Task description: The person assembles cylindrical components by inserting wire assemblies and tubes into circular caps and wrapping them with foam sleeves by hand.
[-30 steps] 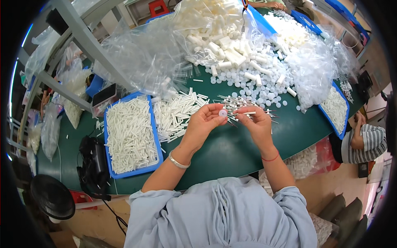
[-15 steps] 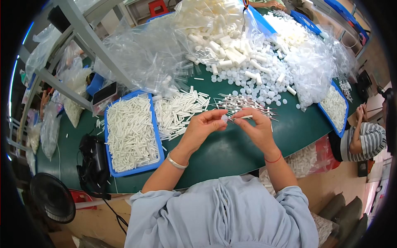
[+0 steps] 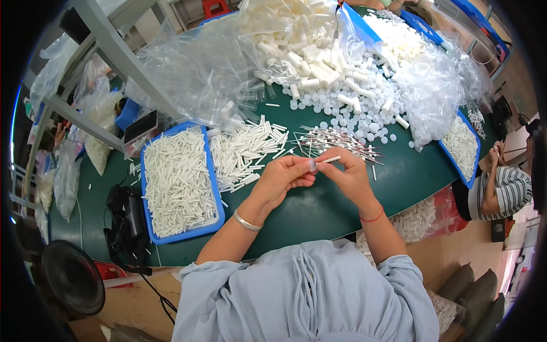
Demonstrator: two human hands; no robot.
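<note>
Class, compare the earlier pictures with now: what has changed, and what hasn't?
The right hand has moved slightly left to meet the left hand; the pale disc, earlier face-on to the camera, has turned. Nothing was let go: the right hand keeps its white stick. The blue tray stayed put.

Legible text, labels, brands, numbers, signs: none readable.
</note>
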